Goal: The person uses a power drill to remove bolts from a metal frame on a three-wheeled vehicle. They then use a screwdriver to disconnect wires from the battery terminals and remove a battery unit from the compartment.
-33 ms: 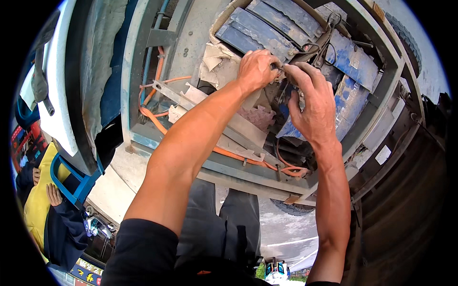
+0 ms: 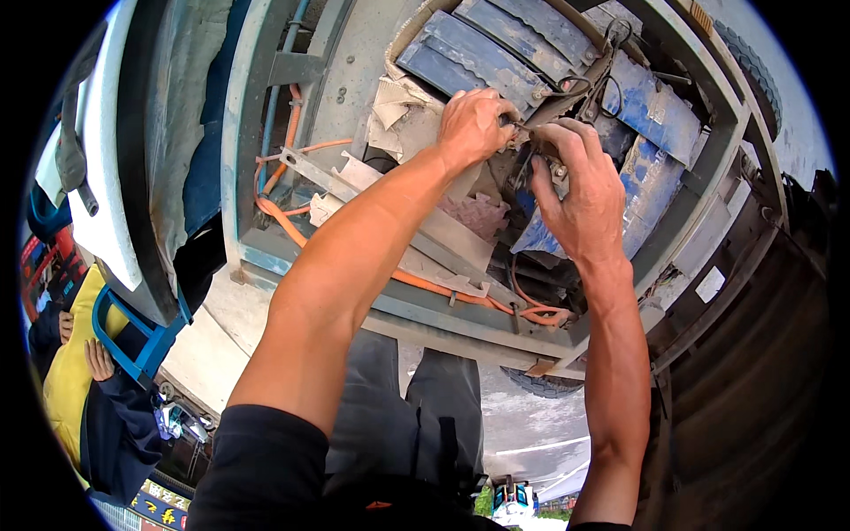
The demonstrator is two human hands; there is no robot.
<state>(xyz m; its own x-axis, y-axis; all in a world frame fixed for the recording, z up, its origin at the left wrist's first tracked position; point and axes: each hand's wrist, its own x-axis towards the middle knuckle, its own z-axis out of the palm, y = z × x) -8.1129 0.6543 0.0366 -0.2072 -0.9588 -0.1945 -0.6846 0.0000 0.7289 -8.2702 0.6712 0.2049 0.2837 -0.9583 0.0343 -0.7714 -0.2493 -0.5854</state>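
Both my hands meet over a row of blue batteries [image 2: 496, 62] set in a metal vehicle frame [image 2: 257, 252]. My left hand [image 2: 471, 128] is closed around a small dark tool whose tip points at a battery terminal. Touching it on the right, my right hand [image 2: 577, 190] pinches the metal cable terminal [image 2: 542, 149], where black cables [image 2: 584, 88] join. What lies under my fingers is hidden.
An orange cable [image 2: 292, 217] loops along the frame's floor. Torn cardboard pieces [image 2: 398, 102] lie beside the batteries. A tyre [image 2: 540, 382] shows below the frame. At the left edge a person in yellow and dark clothes [image 2: 75, 376] sits by a blue frame [image 2: 119, 332].
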